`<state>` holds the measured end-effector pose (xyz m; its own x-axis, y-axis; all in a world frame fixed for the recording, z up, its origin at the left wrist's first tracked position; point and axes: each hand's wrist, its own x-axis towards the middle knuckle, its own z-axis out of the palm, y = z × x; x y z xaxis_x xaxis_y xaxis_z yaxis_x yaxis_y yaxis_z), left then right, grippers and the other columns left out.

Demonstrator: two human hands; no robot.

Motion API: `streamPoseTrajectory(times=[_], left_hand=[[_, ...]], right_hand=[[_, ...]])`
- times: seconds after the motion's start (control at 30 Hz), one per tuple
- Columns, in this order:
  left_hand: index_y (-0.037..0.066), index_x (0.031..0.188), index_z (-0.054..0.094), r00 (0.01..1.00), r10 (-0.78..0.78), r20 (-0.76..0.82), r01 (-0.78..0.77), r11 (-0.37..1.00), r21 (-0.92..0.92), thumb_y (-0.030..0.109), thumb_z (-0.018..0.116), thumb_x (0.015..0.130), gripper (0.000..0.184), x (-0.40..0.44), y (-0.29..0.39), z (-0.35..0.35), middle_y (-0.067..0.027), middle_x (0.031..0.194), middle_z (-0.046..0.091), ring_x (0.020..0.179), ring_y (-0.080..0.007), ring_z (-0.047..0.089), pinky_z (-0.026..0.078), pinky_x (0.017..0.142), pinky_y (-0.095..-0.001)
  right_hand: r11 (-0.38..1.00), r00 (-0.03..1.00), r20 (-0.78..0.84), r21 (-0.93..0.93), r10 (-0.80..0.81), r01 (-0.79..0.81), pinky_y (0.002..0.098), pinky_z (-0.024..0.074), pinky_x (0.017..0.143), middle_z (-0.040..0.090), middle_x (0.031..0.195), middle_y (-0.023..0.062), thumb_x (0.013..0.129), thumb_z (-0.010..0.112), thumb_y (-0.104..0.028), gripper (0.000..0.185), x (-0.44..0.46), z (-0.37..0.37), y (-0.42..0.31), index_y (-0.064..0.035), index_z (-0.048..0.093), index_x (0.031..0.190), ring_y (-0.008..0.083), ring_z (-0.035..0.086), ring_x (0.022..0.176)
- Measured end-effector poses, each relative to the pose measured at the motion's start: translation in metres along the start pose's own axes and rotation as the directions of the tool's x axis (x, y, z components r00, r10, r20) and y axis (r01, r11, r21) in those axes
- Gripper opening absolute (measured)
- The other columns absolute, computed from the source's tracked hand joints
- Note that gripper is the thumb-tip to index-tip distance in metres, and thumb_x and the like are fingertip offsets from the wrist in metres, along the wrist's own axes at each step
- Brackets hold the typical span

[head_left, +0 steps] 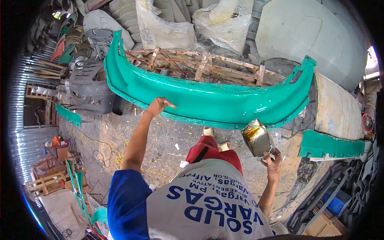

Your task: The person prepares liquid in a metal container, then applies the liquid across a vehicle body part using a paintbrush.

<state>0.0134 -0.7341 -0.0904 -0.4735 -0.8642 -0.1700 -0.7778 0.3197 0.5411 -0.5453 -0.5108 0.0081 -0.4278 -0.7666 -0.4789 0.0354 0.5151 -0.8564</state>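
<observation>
A long glossy green bumper [192,96] stretches across the view in front of me, its surface shiny and wet-looking. My left hand [157,106] is over its near left edge, fingers curled and pressed together. Whether something small sits between those fingers is hidden. On the right, my right hand [273,162] grips a tilted metal can [257,140] by its lower end. The can's shiny inside, with a golden patch, faces up, close to the bumper's near edge.
A rusty frame [202,66] stands behind the bumper, with plastic-wrapped bundles [222,30] beyond. Green strips [330,145] lie right, and a dark grey bumper [90,86] sits left. A yellow cord [116,156] trails over the stained floor [160,140].
</observation>
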Motion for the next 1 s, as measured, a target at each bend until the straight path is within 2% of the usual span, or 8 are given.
streamPoseTrajectory(times=[0.1, 0.23, 0.4, 0.47, 0.6, 0.73, 0.8, 1.0], left_hand=[[0.002, 0.085, 0.072, 0.921, -0.334, -0.201, 0.216, 0.867, -0.450, 0.026, 0.070, 0.089, 0.024, 0.006, -0.033, 0.038, -0.0078, 0.067, 0.066, 0.058, -0.0117, 0.060, 0.049, 0.052, -0.0308], [0.000, 0.086, 0.067, 0.831, -0.556, -0.010, 0.375, 0.574, -0.728, 0.012, 0.066, 0.086, 0.013, 0.008, -0.035, 0.064, -0.0070, 0.069, 0.067, 0.052, -0.0096, 0.059, 0.048, 0.045, -0.0271], [-0.001, 0.087, 0.065, 0.872, -0.452, -0.191, 0.240, 0.732, -0.638, 0.005, 0.066, 0.084, 0.007, -0.015, -0.092, 0.063, -0.0077, 0.069, 0.067, 0.057, -0.0125, 0.063, 0.051, 0.050, -0.0284], [-0.002, 0.086, 0.064, 0.859, -0.455, -0.234, 0.322, 0.837, -0.443, 0.004, 0.064, 0.084, 0.006, -0.018, -0.084, 0.039, -0.0080, 0.074, 0.068, 0.060, -0.0134, 0.065, 0.052, 0.054, -0.0286], [0.000, 0.088, 0.067, 0.832, -0.503, -0.236, 0.174, 0.640, -0.748, 0.006, 0.063, 0.086, 0.007, -0.012, -0.060, 0.020, -0.0050, 0.076, 0.070, 0.065, -0.0136, 0.067, 0.053, 0.056, -0.0295], [0.000, 0.082, 0.069, 0.922, -0.365, -0.127, 0.140, 0.624, -0.769, 0.005, 0.063, 0.084, 0.008, 0.014, -0.045, 0.065, -0.0077, 0.075, 0.072, 0.065, -0.0156, 0.068, 0.053, 0.056, -0.0319], [0.000, 0.077, 0.067, 0.922, -0.384, -0.036, 0.303, 0.778, -0.550, 0.009, 0.065, 0.082, 0.011, 0.023, -0.043, 0.074, -0.0145, 0.074, 0.070, 0.061, -0.0232, 0.067, 0.052, 0.056, -0.0375], [0.000, 0.077, 0.066, 0.971, -0.164, -0.173, 0.119, 0.963, -0.242, 0.014, 0.067, 0.084, 0.015, 0.000, -0.133, 0.022, -0.0198, 0.073, 0.066, 0.062, -0.0321, 0.065, 0.050, 0.058, -0.0399]], right_hand=[[0.999, 1.000, 0.023, 0.036, 0.004, -0.005, 0.0308, 0.0613, 0.069, 0.051, 0.117, 0.0115, 0.082, 0.078, -0.019, 0.064, 0.000, -0.003, 0.005, 0.0059, 0.044, 0.130, 0.0161, 0.059, 0.089], [0.999, 0.999, 0.023, -0.012, -0.041, 0.041, 0.0268, 0.0572, 0.063, 0.053, 0.110, 0.0111, 0.081, 0.079, -0.018, 0.063, -0.001, -0.002, 0.012, 0.0074, 0.044, 0.127, 0.0143, 0.059, 0.079], [0.998, 0.997, 0.039, 0.011, -0.069, 0.069, 0.0232, 0.0473, 0.053, 0.057, 0.095, 0.0074, 0.080, 0.079, -0.015, 0.053, -0.015, 0.023, 0.009, 0.0056, 0.048, 0.118, 0.0106, 0.056, 0.069], [0.994, 0.994, 0.000, -0.018, -0.111, 0.111, 0.0228, 0.0471, 0.055, 0.057, 0.095, 0.0067, 0.080, 0.079, -0.013, 0.050, -0.018, 0.043, 0.011, 0.0041, 0.049, 0.116, 0.0098, 0.056, 0.070], [0.998, 0.998, 0.026, 0.042, -0.051, 0.050, 0.0231, 0.0476, 0.059, 0.058, 0.099, 0.0085, 0.079, 0.081, -0.016, 0.055, -0.028, 0.094, 0.007, 0.0045, 0.051, 0.120, 0.0105, 0.056, 0.073], [0.999, 0.999, -0.041, -0.024, -0.031, 0.030, 0.0266, 0.0545, 0.060, 0.059, 0.107, 0.0115, 0.078, 0.082, -0.024, 0.061, -0.038, 0.150, -0.001, 0.0054, 0.052, 0.122, 0.0156, 0.059, 0.088], [1.000, 0.999, -0.052, 0.026, -0.006, 0.007, 0.0275, 0.0565, 0.061, 0.059, 0.107, 0.0124, 0.077, 0.083, -0.027, 0.063, -0.048, 0.175, -0.013, 0.0069, 0.052, 0.121, 0.0176, 0.060, 0.091], [0.984, 0.986, -0.142, -0.166, -0.091, 0.067, 0.0305, 0.0596, 0.065, 0.059, 0.115, 0.0129, 0.080, 0.080, -0.024, 0.060, -0.057, 0.207, 0.025, 0.0063, 0.051, 0.122, 0.0200, 0.060, 0.094]])
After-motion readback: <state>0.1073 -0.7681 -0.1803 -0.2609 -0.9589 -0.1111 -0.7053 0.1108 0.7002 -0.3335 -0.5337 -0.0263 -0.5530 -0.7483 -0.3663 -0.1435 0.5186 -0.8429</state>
